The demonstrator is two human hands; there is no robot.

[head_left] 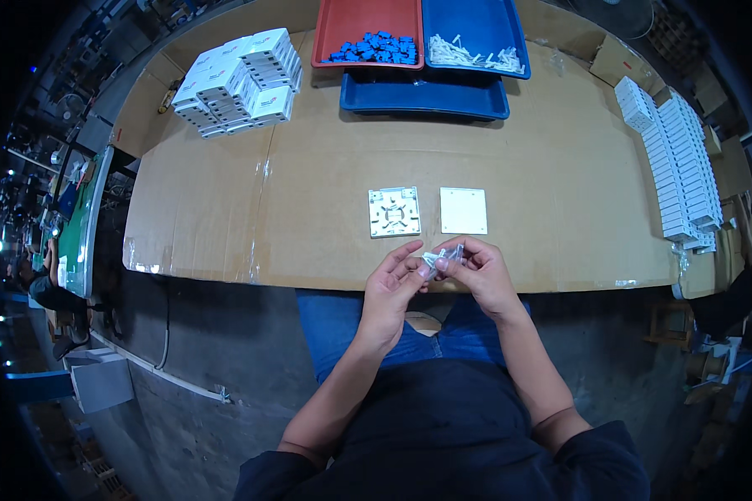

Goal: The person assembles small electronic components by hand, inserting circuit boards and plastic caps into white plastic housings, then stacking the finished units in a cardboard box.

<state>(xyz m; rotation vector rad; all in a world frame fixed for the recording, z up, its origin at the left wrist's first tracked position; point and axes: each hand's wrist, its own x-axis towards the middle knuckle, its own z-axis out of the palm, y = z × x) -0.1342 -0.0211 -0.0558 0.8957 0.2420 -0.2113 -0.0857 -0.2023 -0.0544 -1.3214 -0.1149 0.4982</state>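
Over the bench [326,209]'s near edge, our left hand [390,292] and right hand [486,277] pinch the small clear bag [449,254] between fingers [455,269]; we judge it light, soft, slippery, best held by its corners.

I see a small clear bag [453,253], crumpled and catching the light, with slim white pieces [429,260] showing at its left end; I cannot count them. It is pinched between the fingertips of the left hand [387,290] and right hand [488,275], lifted near the table's front edge. Just beyond it I have a pale square housing [394,212], lying flat, its moulded inside facing up. Right of that, slightly apart, lies a plain white square plate [463,210], also flat.
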